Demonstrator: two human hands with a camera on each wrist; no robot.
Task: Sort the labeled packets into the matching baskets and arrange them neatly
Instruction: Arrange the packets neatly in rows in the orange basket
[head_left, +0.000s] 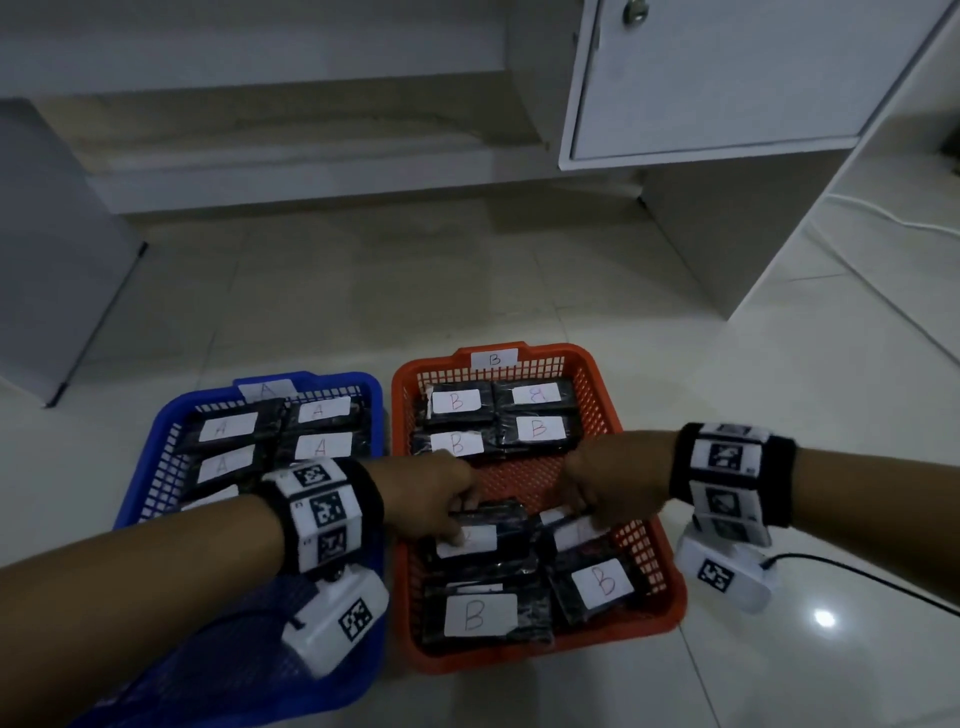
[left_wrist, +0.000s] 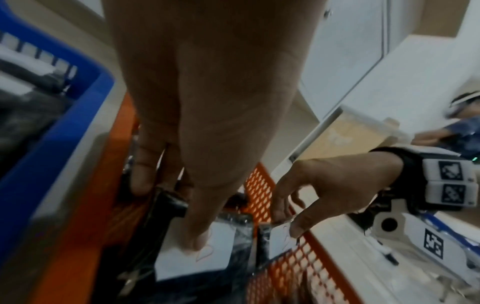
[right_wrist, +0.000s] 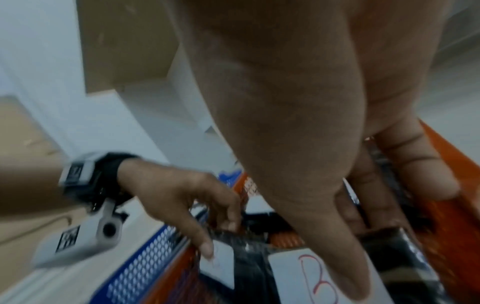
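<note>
Floor basket: hands gripping packets.

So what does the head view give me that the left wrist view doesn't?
Head only: the full blue basket with its A packets, the far B row, and the basket tag B. Left wrist only: the left thumb pressing its packet's white label close up. Both: the left hand and right hand each gripping a packet in the orange basket.
</note>
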